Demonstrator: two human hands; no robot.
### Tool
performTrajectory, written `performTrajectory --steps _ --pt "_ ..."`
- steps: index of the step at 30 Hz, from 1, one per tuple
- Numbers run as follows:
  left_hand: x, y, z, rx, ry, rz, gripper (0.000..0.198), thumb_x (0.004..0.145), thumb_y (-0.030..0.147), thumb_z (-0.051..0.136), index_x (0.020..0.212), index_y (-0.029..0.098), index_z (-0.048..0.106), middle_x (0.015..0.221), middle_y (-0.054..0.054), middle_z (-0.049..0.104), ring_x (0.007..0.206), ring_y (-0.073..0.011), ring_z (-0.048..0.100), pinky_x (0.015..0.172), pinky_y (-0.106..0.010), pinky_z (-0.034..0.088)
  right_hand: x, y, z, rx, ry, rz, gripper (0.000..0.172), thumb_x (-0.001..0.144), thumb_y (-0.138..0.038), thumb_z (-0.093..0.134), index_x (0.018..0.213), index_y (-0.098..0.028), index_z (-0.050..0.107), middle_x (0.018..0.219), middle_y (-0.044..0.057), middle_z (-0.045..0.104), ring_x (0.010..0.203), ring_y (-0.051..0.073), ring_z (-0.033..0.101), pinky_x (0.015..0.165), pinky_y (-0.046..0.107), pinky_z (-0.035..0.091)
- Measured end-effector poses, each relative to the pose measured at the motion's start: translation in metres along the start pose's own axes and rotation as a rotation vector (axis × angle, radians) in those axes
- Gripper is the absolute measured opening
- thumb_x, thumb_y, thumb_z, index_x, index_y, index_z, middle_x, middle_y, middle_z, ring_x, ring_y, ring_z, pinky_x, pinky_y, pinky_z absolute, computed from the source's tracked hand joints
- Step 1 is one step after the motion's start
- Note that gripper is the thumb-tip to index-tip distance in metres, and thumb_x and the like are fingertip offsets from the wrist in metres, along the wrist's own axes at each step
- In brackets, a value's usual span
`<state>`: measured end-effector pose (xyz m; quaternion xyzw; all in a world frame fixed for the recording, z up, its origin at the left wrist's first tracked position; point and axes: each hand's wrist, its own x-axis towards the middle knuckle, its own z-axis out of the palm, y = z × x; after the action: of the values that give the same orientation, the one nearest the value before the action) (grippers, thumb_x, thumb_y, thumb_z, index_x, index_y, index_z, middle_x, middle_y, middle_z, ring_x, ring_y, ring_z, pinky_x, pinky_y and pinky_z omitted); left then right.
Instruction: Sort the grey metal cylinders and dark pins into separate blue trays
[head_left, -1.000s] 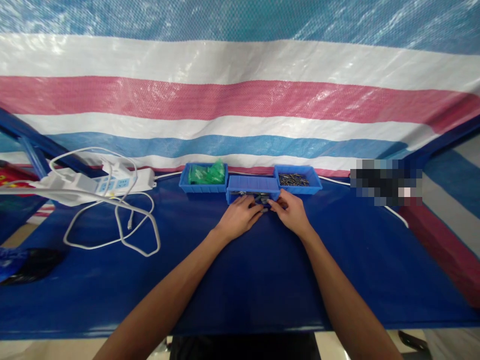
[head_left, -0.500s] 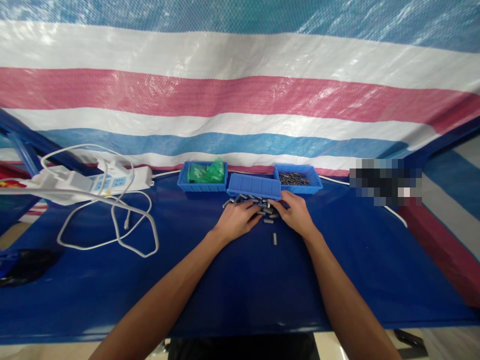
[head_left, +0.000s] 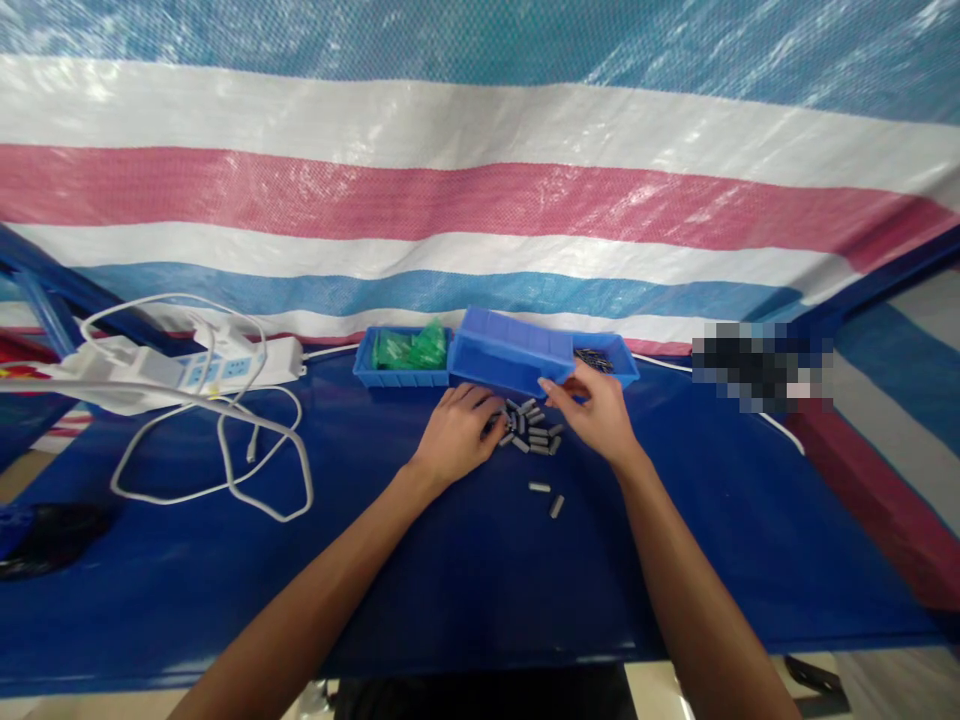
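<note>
My right hand (head_left: pixel 592 402) grips the near right corner of a blue plastic bin (head_left: pixel 517 345), thumb on its rim. The bin is tipped over, its opening facing me and its ribbed side up. On the table in front of it lies a loose pile of small grey metal cylinders (head_left: pixel 538 432), and two more cylinders (head_left: pixel 538 487) lie nearer to me. My left hand (head_left: pixel 459 430) rests at the left edge of the pile, fingers apart and curved around some pieces. Its fingers partly hide what they touch.
A blue bin (head_left: pixel 401 378) with green plastic bags (head_left: pixel 411 347) stands left of the tipped bin. Another blue bin (head_left: pixel 626 365) with thin dark metal pieces is partly covered at the right. A white power strip (head_left: pixel 255 362) and looped white cable (head_left: pixel 225 490) lie at left.
The bin has been lifted and tilted up, showing its inside, with my right hand on its corner. The cylinders have spread out towards me. My left hand has moved slightly left.
</note>
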<state>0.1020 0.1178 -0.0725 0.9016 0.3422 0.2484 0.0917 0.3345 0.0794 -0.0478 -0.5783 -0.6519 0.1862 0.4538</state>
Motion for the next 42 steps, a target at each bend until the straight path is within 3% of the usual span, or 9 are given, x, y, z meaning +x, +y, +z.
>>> performTrajectory --steps 6,11,16,20,23,26,35,39,42 --pt "-0.027 0.014 0.003 0.11 -0.046 -0.145 0.051 0.101 0.046 0.057 0.148 0.026 0.058 0.152 -0.015 0.056 0.145 -0.04 0.045 0.117 -0.064 0.039 0.051 -0.011 -0.004 -0.022 -0.139 0.256 0.026 0.086 -0.032 0.069 0.069 -0.022 0.051 0.048 -0.005 0.058 0.042 0.014 0.059 0.046 0.022 0.043" --pt "-0.042 0.03 0.004 0.065 -0.106 -0.091 0.052 0.103 0.047 0.053 0.151 0.027 0.056 0.163 -0.013 0.046 0.155 -0.0395 0.032 0.124 -0.063 0.034 0.071 -0.01 -0.002 0.006 -0.052 0.497 0.015 0.085 -0.032 0.072 0.089 -0.02 0.066 0.056 0.0 0.068 0.05 0.02 0.069 0.051 0.027 0.053" --pt "-0.037 0.026 -0.005 -0.009 -0.07 -0.115 0.046 0.105 0.041 0.05 0.146 0.023 0.06 0.158 -0.014 0.051 0.153 -0.0344 0.039 0.122 -0.057 0.041 0.007 -0.037 -0.024 -0.289 0.056 0.348 0.028 0.089 -0.043 0.07 0.108 -0.022 0.074 0.085 0.006 0.078 0.071 0.024 0.076 0.072 0.037 0.06" --pt "-0.024 0.018 -0.003 -0.002 -0.024 -0.152 0.045 0.105 0.039 0.052 0.145 0.021 0.061 0.157 -0.014 0.052 0.153 -0.0343 0.038 0.124 -0.058 0.038 -0.077 -0.045 -0.029 -0.378 -0.159 0.326 0.077 0.07 -0.039 0.089 0.142 -0.03 0.063 0.129 0.013 0.07 0.087 0.027 0.076 0.074 0.04 0.062" --pt "-0.019 0.016 0.005 -0.009 -0.009 -0.176 0.044 0.104 0.038 0.053 0.143 0.022 0.063 0.157 -0.014 0.052 0.153 -0.035 0.039 0.127 -0.061 0.031 -0.108 -0.037 -0.02 -0.285 -0.246 0.429 0.101 0.062 -0.026 0.093 0.153 -0.034 0.051 0.152 0.015 0.053 0.073 0.019 0.074 0.07 0.039 0.064" --pt "-0.021 0.016 0.011 -0.063 -0.023 -0.186 0.045 0.104 0.038 0.053 0.145 0.021 0.062 0.157 -0.015 0.052 0.152 -0.0351 0.04 0.128 -0.062 0.031 -0.102 -0.024 -0.01 -0.157 -0.215 0.513 0.091 0.07 -0.019 0.087 0.153 -0.03 0.051 0.152 0.015 0.051 0.063 0.012 0.07 0.071 0.037 0.066" --pt "-0.03 0.013 0.01 -0.227 0.017 -0.104 0.039 0.106 0.032 0.049 0.142 0.021 0.06 0.152 -0.014 0.056 0.151 -0.0302 0.042 0.126 -0.06 0.036 -0.049 -0.003 0.007 0.224 -0.204 0.399 0.068 0.073 -0.021 0.079 0.139 -0.024 0.063 0.146 0.012 0.061 0.077 0.017 0.077 0.074 0.035 0.068" --pt "-0.029 0.014 0.007 -0.164 0.015 -0.049 0.042 0.104 0.032 0.053 0.143 0.021 0.061 0.154 -0.014 0.055 0.157 -0.0333 0.032 0.124 -0.061 0.038 -0.034 -0.003 -0.013 -0.134 0.068 0.274 0.044 0.086 -0.031 0.069 0.13 -0.024 0.069 0.148 0.013 0.06 0.067 0.015 0.072 0.068 0.037 0.065" --pt "-0.029 0.017 0.007 -0.094 -0.039 0.032 0.043 0.103 0.031 0.055 0.145 0.025 0.061 0.16 -0.01 0.05 0.16 -0.0357 0.024 0.126 -0.064 0.034 -0.019 0.009 -0.031 -0.515 0.08 0.214 0.055 0.086 -0.035 0.073 0.139 -0.024 0.065 0.155 0.018 0.051 0.062 0.015 0.067 0.083 0.047 0.062"
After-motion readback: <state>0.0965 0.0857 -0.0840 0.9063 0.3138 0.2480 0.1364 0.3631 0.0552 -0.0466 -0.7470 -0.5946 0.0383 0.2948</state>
